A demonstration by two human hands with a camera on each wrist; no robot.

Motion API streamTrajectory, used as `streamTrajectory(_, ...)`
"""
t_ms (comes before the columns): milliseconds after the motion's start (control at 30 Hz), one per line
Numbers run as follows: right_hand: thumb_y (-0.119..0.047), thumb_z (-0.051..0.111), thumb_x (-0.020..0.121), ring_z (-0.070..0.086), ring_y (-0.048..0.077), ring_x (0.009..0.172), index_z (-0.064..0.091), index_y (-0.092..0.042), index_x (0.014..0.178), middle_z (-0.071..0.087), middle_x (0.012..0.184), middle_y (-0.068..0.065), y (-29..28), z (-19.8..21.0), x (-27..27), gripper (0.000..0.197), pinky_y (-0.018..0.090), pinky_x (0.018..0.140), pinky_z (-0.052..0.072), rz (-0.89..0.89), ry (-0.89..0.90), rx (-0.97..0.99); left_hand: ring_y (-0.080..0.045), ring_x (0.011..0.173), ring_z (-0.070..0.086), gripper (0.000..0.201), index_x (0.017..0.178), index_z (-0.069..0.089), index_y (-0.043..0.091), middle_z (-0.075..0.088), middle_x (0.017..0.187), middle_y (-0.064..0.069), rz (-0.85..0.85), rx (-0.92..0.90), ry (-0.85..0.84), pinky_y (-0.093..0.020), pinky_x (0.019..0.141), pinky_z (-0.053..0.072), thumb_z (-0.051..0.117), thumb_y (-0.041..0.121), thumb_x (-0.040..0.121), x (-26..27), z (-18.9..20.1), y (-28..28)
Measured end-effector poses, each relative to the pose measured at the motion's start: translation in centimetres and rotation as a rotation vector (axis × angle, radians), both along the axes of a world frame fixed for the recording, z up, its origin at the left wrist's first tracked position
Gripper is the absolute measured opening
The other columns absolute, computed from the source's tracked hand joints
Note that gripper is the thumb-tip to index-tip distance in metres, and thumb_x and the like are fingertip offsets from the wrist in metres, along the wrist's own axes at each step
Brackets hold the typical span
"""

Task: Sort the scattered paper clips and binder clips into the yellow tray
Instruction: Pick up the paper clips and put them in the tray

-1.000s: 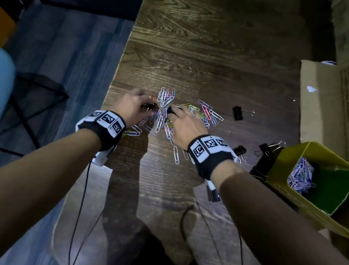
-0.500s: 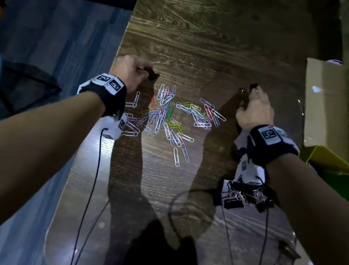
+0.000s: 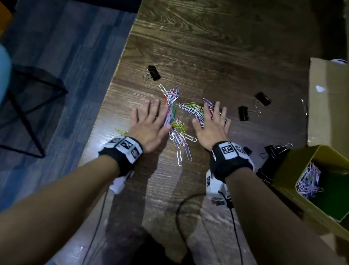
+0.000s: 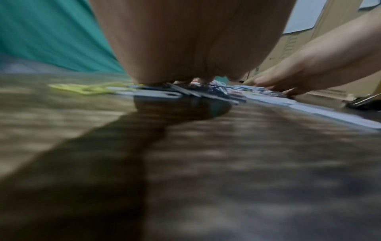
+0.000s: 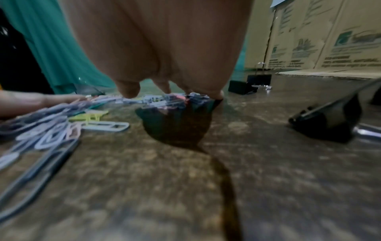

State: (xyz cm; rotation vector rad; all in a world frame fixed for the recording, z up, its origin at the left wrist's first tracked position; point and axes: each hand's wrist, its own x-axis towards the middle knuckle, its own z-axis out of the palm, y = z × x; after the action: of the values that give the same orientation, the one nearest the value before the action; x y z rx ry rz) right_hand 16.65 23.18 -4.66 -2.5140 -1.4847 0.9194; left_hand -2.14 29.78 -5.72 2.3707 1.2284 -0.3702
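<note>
A heap of coloured paper clips (image 3: pixel 183 120) lies mid-table. My left hand (image 3: pixel 149 119) lies flat with straight fingers on the heap's left side, and my right hand (image 3: pixel 212 121) lies flat on its right side. Both palms face down and hold nothing. Black binder clips sit apart: one (image 3: pixel 153 73) beyond the left hand, two (image 3: pixel 262 99) (image 3: pixel 243 113) right of the right hand, more (image 3: pixel 272 150) by the yellow tray (image 3: pixel 288 174), which holds paper clips (image 3: pixel 309 182). The right wrist view shows paper clips (image 5: pixel 51 130) and a binder clip (image 5: pixel 329 120).
An open cardboard box (image 3: pixel 336 104) stands at the right, behind the tray. The wooden table's left edge (image 3: pixel 109 97) drops to blue floor with a black wire stand (image 3: pixel 28 102). Cables (image 3: pixel 234 232) trail from my wrists over the near table.
Both hands let go of the binder clips they carried outward, which now lie at the heap's sides. The hands came back and spread flat on the paper clips.
</note>
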Motion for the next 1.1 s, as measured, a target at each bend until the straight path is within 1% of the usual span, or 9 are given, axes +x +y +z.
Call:
streamTrajectory(167, -0.044, 0.036, 0.097, -0.016, 0.028, 0.144, 0.008, -0.022, 0.150, -0.013, 0.158, 0.007, -2.3, 0.2, -2.2, 0.064, 0.049, 0.115, -0.005, 0.060, 0.010, 0.019, -0.022, 0.141, -0.021, 0.063, 0.146, -0.010, 0.026, -0.020, 0.154, -0.001, -0.076, -0.054, -0.049, -0.050, 0.112, -0.010, 0.017, 0.051, 0.095, 1.4, 0.5, -3.9)
streamTrajectory(300, -0.038, 0.045, 0.095, -0.011, 0.027, 0.145, 0.007, -0.021, 0.150, -0.009, 0.159, 0.005, -2.4, 0.3, -1.1, 0.069, 0.051, 0.115, 0.001, -0.025, 0.012, 0.151, -0.017, 0.141, -0.018, 0.064, 0.146, -0.010, 0.025, -0.019, 0.154, -0.002, -0.014, 0.026, -0.159, -0.045, 0.112, -0.010, 0.019, 0.050, 0.095, 2.4, 1.1, 0.4)
streamTrajectory(400, -0.043, 0.039, 0.097, -0.015, 0.026, 0.145, 0.001, -0.023, 0.150, -0.014, 0.158, 0.003, -0.6, 0.5, 0.1, 0.069, 0.055, 0.114, -0.002, -0.023, 0.024, 0.070, -0.020, 0.143, -0.011, 0.061, 0.147, -0.002, 0.023, -0.011, 0.156, -0.003, -0.071, 0.016, -0.081, -0.048, 0.114, -0.003, 0.022, 0.046, 0.097, 4.0, 1.4, 5.6)
streamTrajectory(500, -0.050, 0.029, 0.098, -0.022, 0.026, 0.143, -0.006, -0.025, 0.150, -0.021, 0.156, 0.001, 0.1, 0.3, -0.3, 0.068, 0.055, 0.112, -0.009, 0.063, 0.032, -0.084, -0.018, 0.144, -0.009, 0.060, 0.148, -0.001, 0.019, -0.009, 0.157, -0.002, -0.242, -0.026, 0.047, -0.048, 0.115, -0.001, 0.019, 0.046, 0.098, 4.8, 1.5, 6.7)
streamTrajectory(733, -0.053, 0.015, 0.098, -0.031, 0.022, 0.138, -0.017, -0.015, 0.147, -0.029, 0.153, 0.004, -4.9, -0.2, -4.4, 0.070, 0.042, 0.109, -0.020, 0.176, 0.019, -0.083, -0.009, 0.139, -0.019, 0.068, 0.147, -0.006, 0.021, -0.015, 0.154, 0.004, -0.406, -0.114, -0.012, -0.043, 0.114, -0.012, 0.005, 0.059, 0.091, 0.4, 1.0, -0.4)
streamTrajectory(867, -0.051, 0.018, 0.099, -0.034, 0.018, 0.135, -0.016, -0.018, 0.148, -0.033, 0.150, 0.001, -8.0, 0.1, -6.7, 0.068, 0.044, 0.115, -0.015, 0.173, 0.090, -0.071, -0.006, 0.138, -0.022, 0.069, 0.147, -0.006, 0.022, -0.019, 0.150, 0.009, -0.442, -0.189, -0.069, -0.037, 0.115, -0.013, 0.005, 0.057, 0.088, -2.5, 1.5, -4.3)
streamTrajectory(933, -0.051, 0.021, 0.098, -0.029, 0.019, 0.139, -0.014, -0.018, 0.148, -0.029, 0.153, 0.001, -7.5, 0.4, -6.4, 0.069, 0.043, 0.114, -0.014, 0.136, 0.068, -0.019, -0.004, 0.139, -0.019, 0.065, 0.146, -0.003, 0.024, -0.016, 0.150, 0.010, -0.358, -0.207, -0.214, -0.032, 0.114, -0.013, 0.010, 0.055, 0.091, -3.6, 1.9, -4.3)
streamTrajectory(1000, -0.048, 0.026, 0.098, -0.023, 0.022, 0.142, -0.011, -0.017, 0.149, -0.024, 0.155, 0.001, -5.3, 0.7, -5.2, 0.070, 0.045, 0.112, -0.011, 0.143, 0.005, 0.022, -0.006, 0.141, -0.012, 0.059, 0.146, 0.004, 0.024, -0.007, 0.153, 0.007, -0.159, -0.144, -0.346, -0.033, 0.114, -0.009, 0.018, 0.050, 0.095, -4.6, 2.0, -3.1)
streamTrajectory(1100, -0.044, 0.033, 0.098, -0.019, 0.022, 0.144, -0.009, -0.016, 0.149, -0.021, 0.156, 0.000, -0.5, 1.3, -2.9, 0.072, 0.049, 0.114, -0.006, 0.233, -0.008, 0.000, -0.015, 0.143, -0.006, 0.055, 0.147, 0.007, 0.021, 0.000, 0.156, -0.001, 0.132, -0.026, -0.270, -0.042, 0.114, -0.004, 0.026, 0.038, 0.098, -6.2, 1.3, -1.0)
